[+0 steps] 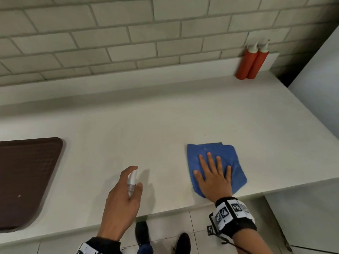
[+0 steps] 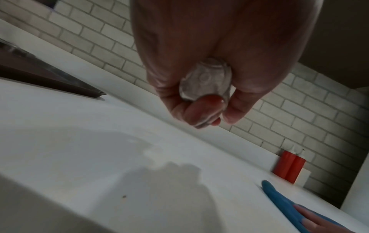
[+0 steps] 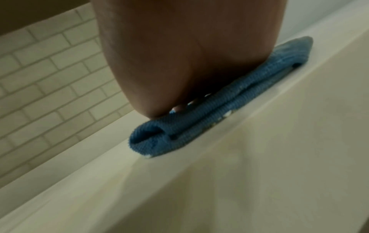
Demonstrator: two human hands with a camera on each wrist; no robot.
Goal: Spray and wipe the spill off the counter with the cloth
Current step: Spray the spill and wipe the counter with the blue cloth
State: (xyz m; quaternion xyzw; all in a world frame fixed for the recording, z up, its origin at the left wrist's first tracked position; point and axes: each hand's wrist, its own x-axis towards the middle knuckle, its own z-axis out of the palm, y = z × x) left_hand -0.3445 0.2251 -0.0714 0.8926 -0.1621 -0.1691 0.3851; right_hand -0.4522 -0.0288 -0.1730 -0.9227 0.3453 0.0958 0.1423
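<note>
A folded blue cloth [image 1: 211,153] lies on the white counter [image 1: 146,125] near its front edge, right of centre. My right hand [image 1: 213,173] rests flat on it with fingers spread and straight; the right wrist view shows the palm [image 3: 189,55] pressing the cloth [image 3: 209,110] onto the counter. My left hand [image 1: 126,191] grips a small clear spray bottle [image 1: 132,182] with a white top, held above the counter left of the cloth. The left wrist view shows the bottle's clear base [image 2: 205,80] between curled fingers. I cannot make out a spill.
A dark brown tray [image 1: 27,176] lies at the counter's left end. Two red squeeze bottles [image 1: 251,63] stand at the back right by the tiled wall [image 1: 128,33]. The counter ends on the right beside a white panel [image 1: 315,98]. My shoes [image 1: 143,233] show below the front edge.
</note>
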